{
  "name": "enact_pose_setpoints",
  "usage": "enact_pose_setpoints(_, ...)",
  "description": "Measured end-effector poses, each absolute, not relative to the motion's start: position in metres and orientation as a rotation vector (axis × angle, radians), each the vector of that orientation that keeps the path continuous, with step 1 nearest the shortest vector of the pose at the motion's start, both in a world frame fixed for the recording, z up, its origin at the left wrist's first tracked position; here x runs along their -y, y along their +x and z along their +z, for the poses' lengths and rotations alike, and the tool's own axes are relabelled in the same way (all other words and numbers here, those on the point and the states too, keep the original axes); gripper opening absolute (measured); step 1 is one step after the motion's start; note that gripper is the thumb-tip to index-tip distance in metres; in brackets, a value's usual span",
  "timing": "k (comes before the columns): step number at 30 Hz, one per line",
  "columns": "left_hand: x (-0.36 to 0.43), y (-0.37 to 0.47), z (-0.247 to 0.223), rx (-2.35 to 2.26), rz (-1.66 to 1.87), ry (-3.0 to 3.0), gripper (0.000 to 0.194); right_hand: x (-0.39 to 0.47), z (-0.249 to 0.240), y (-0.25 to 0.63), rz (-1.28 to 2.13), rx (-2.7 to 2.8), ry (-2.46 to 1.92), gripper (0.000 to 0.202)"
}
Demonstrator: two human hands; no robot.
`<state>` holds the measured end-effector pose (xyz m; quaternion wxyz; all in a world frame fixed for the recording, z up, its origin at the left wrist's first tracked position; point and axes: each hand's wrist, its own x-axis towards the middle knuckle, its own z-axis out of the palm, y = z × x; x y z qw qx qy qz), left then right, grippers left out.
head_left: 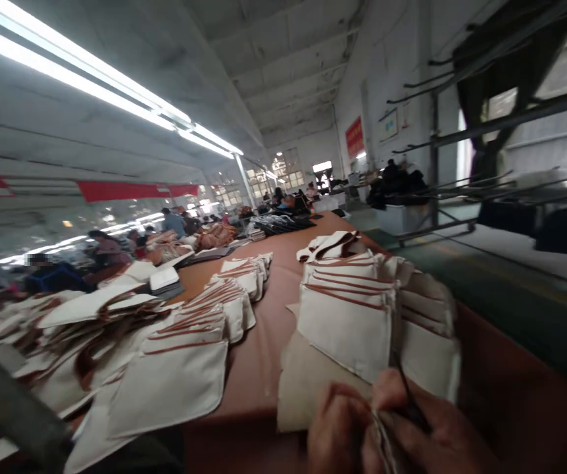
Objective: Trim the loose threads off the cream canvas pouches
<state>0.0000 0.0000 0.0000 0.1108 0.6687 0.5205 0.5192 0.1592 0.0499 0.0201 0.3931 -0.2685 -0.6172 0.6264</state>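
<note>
At the bottom right, my left hand (339,428) has its fingers bent and closed on the edge of a pale cloth piece (386,442). Beside it, my right hand (424,424) pinches the same edge. A dark, slim pointed tool (414,411) lies in my right hand, its tip upward; blur hides its exact kind. Just beyond my hands is a fanned stack of cream cloth pieces with brown edging (345,316), with more pieces overlapping on its right. Under the stack a beige flat sheet (308,388) shows.
A second fanned row of cream pieces (179,375) runs along the brown-covered table (264,342). Loose cloth heaps (86,316) lie at left, dark folded goods (283,225) farther back. A metal rack (434,151) stands right across the aisle. Several people work in the distance.
</note>
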Motion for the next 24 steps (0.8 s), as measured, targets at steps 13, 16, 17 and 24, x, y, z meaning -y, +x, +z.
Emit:
enact_pose_setpoints(13,-0.014,-0.024,0.056,-1.335,1.173,2.324,0.018,-0.058,0.029,0.171,1.84,1.452,-0.466,0.036)
enact_pose_setpoints(16,-0.012,-0.025,0.059,-1.272,1.036,1.874,0.018,-0.063,0.032,0.172,1.848,1.472,-0.489,0.039)
enact_pose_setpoints(17,-0.011,-0.024,0.059,-1.247,1.003,1.787,0.018,-0.065,0.032,0.173,1.835,1.483,-0.507,0.04)
enact_pose_setpoints(24,-0.011,-0.009,0.051,-1.176,1.11,1.597,0.018,-0.075,0.03,0.179,1.534,1.711,-0.609,0.035)
